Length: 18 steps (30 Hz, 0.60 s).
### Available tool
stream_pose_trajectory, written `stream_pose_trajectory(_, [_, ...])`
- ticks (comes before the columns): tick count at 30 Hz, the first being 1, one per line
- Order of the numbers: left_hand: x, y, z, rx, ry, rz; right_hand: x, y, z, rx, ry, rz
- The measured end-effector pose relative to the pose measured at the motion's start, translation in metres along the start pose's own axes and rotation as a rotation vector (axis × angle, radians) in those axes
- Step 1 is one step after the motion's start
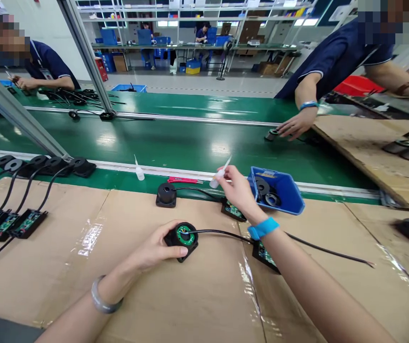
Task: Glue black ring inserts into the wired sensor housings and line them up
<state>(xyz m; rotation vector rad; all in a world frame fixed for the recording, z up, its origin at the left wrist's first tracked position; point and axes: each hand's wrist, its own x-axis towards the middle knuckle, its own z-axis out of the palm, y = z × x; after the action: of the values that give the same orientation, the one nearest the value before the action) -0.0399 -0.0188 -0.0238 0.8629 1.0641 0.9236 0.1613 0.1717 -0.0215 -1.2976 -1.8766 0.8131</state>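
The left hand [159,245] held a black housing [192,248] between thumb and fingers, its open face with a green ring board [179,237] turned up. The housing lay near the middle of the cardboard [147,295] covering the desk. The right hand [239,189] pinched a white bottle [215,181] over the far edge of the cardboard, nozzle pointing up and away, apart from the housing.

A black cable [222,232] ran from the housing to a case [264,257] partly hidden under the right forearm; a lead [327,251] extended beyond the forearm toward the right edge, ending in bare wires. At the far edge stood a second housing [166,196], cabled to a second case [234,211] just below the right hand. A blue bin [295,196] holding black rings [273,199] stood at that edge, right of the hand. Just beyond the edge lay a red cutter [184,180]; a spare bottle [139,172] stood tilted to its left.

Toward the far left corner, a row of housings [83,166] trailed cables to cases with exposed boards [29,223]. Across the green belt [175,138], a co-worker's hand [299,125] touched a small dark cylinder [271,135].
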Motion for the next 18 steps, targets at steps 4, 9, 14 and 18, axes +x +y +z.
stream_pose_trajectory(4, [0.001,-0.003,0.002,0.234,0.039,0.158,-0.056,-0.026,-0.028,0.358,-0.052,0.012])
stream_pose_trajectory(9, [-0.001,0.001,0.007,0.558,0.139,0.297,-0.116,-0.033,-0.041,0.822,-0.087,0.145])
stream_pose_trajectory(14, [-0.006,0.003,0.007,0.702,0.183,0.337,-0.127,-0.021,-0.039,0.922,-0.160,0.227])
stream_pose_trajectory(18, [-0.009,0.003,0.008,0.734,0.161,0.294,-0.130,-0.021,-0.038,0.869,-0.128,0.242])
